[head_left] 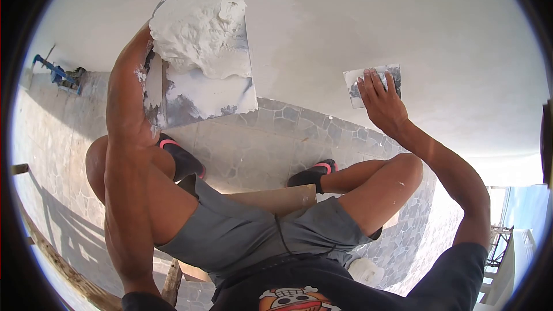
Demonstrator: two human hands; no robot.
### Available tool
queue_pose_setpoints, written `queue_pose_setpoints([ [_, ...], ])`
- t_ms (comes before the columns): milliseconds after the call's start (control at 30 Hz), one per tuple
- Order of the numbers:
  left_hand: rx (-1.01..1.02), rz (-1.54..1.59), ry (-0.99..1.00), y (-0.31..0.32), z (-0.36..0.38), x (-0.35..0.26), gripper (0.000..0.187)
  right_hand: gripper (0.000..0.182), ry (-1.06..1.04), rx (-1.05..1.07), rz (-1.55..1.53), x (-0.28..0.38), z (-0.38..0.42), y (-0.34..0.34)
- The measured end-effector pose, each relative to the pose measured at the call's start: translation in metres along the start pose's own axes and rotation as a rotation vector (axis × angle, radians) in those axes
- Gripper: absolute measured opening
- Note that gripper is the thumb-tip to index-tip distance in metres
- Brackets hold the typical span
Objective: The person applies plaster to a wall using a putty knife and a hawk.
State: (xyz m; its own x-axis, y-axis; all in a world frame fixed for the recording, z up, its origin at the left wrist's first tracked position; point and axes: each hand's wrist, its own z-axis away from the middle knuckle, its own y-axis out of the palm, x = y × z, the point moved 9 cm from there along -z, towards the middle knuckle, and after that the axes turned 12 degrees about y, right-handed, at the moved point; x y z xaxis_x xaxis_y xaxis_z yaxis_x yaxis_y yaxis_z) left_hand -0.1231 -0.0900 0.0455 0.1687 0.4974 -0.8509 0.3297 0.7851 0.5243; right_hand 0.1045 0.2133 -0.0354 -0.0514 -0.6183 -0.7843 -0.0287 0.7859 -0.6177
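On the left, a flat, smeared plasterer's board carries a thick heap of wet white putty. My left arm reaches up along the board's left edge and holds it; my left hand is mostly hidden behind the board and putty, so its fingers do not show. My right hand grips a small, square, putty-smeared scraper blade, with its fingers laid over the blade. The blade lies flat against the pale wall. A darker, damp-looking patch shows on the wall between board and blade.
I sit on a low wooden seat, knees apart, over a stone-patterned tile floor. A blue metal tool or clamp rests by the wall's foot at left. Wooden poles stand at lower left. A pale lump lies behind me.
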Motion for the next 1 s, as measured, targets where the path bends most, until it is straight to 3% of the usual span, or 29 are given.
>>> queue_pose_setpoints([
  [133, -0.003, 0.016, 0.002, 0.000, -0.003, 0.000, 0.045, 0.046, 0.006, -0.250, -0.032, -0.006, -0.044, -0.090],
  [267, 0.001, -0.002, 0.016, 0.000, -0.003, 0.000, 0.045, 0.049, 0.071, -0.376, 0.093, -0.022, -0.094, -0.108],
  [400, 0.003, 0.014, 0.011, -0.001, -0.004, 0.001, 0.045, 0.054, 0.003, -0.273, 0.241, -0.020, -0.088, -0.076],
  [667, 0.014, 0.016, -0.013, 0.003, -0.001, 0.007, 0.044, 0.052, 0.064, -0.037, 0.043, -0.019, 0.017, 0.032],
  [800, 0.022, 0.019, -0.023, 0.005, -0.001, 0.010, 0.044, 0.048, 0.100, -0.061, -0.127, -0.023, 0.031, -0.013],
  [933, 0.022, 0.019, -0.029, 0.006, -0.002, 0.011, 0.044, 0.054, 0.427, -0.391, -0.209, -0.076, 0.015, -0.068],
  [1000, 0.024, 0.028, -0.032, 0.009, -0.004, 0.011, 0.044, 0.055, 0.549, -0.434, -0.192, -0.088, 0.007, -0.062],
])
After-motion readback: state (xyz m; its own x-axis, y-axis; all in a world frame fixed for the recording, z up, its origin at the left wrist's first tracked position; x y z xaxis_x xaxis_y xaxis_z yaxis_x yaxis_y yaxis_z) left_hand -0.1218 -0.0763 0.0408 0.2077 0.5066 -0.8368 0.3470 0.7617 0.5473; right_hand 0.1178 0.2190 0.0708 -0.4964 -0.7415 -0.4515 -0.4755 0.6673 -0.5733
